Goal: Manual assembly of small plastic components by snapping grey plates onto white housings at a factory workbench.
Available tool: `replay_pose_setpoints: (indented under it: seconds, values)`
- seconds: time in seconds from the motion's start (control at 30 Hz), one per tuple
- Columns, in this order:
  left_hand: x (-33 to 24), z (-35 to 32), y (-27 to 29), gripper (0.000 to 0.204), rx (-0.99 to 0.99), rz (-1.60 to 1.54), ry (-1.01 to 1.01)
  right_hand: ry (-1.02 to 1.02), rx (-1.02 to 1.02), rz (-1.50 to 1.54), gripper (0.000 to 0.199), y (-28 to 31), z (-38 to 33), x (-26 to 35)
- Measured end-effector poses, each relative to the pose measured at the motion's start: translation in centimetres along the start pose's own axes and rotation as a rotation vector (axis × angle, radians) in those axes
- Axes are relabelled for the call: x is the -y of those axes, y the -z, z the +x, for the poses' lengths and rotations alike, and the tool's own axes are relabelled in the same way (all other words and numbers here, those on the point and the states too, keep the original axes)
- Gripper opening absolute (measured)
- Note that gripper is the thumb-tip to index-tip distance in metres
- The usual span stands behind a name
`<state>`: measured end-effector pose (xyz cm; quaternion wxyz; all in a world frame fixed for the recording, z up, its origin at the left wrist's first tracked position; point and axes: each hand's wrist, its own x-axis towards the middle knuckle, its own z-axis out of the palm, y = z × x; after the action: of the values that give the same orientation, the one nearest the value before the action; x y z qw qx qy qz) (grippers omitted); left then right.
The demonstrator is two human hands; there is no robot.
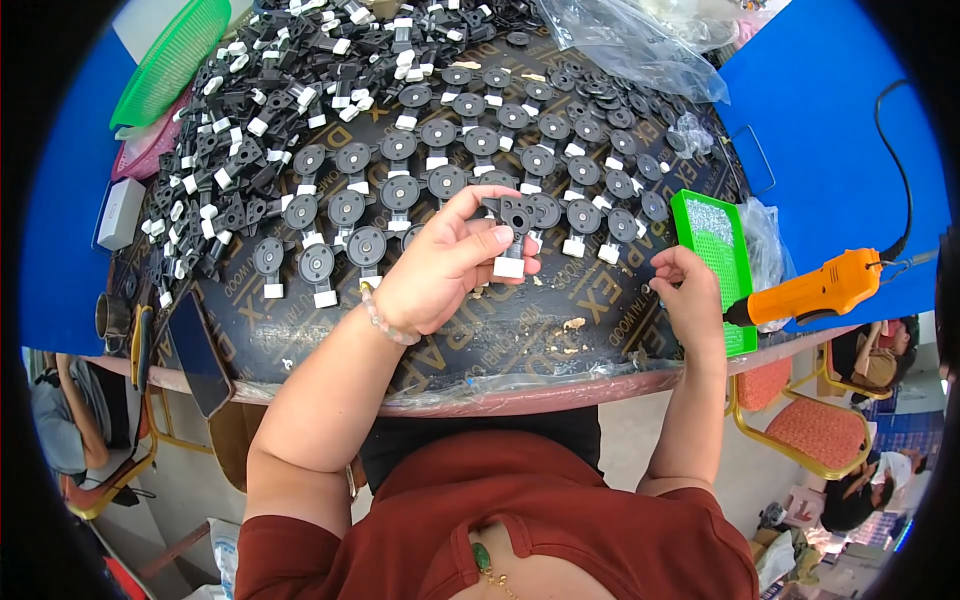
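Observation:
My left hand (455,262) is closed around a black plastic part with a white tip (510,267), held above the middle of the table. The part's flat black end with a round hole faces up. Just left of a green tray (737,262), my right hand (688,290) hovers with thumb and fingers curled together. Whatever it may pinch is too small to make out. Small silvery pieces (708,222) lie in the far end of the tray. Rows of black round-headed parts with white tips (398,192) lie behind and around my left hand.
A heap of black and white parts (240,150) covers the table's left and back. Loose black discs (610,95) lie back right, beside clear plastic bags (640,45). An orange electric screwdriver (820,287) hangs right of the tray. A dark tablet-like slab (198,350) rests at the front left edge.

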<state>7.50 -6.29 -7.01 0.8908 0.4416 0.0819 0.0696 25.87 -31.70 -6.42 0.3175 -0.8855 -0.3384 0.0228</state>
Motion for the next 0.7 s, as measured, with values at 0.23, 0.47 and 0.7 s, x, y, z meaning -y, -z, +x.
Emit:
replay_pose_setpoints:
  seconds: [0.23, 0.47, 0.7]
  values:
    - [0.3, 0.1, 0.3, 0.045, 0.022, 0.003, 0.019, 0.017, -0.018, -0.072, 0.023, 0.0, 0.1, -0.3]
    - [0.6, 0.2, 0.0, 0.042, 0.02, 0.049, 0.027, -0.117, 0.075, 0.163, 0.018, 0.2, 1.1, 0.2]
    - [0.7, 0.3, 0.2, 0.042, 0.015, 0.082, 0.02, -0.053, 0.137, -0.117, 0.012, 0.4, 2.2, 1.7]
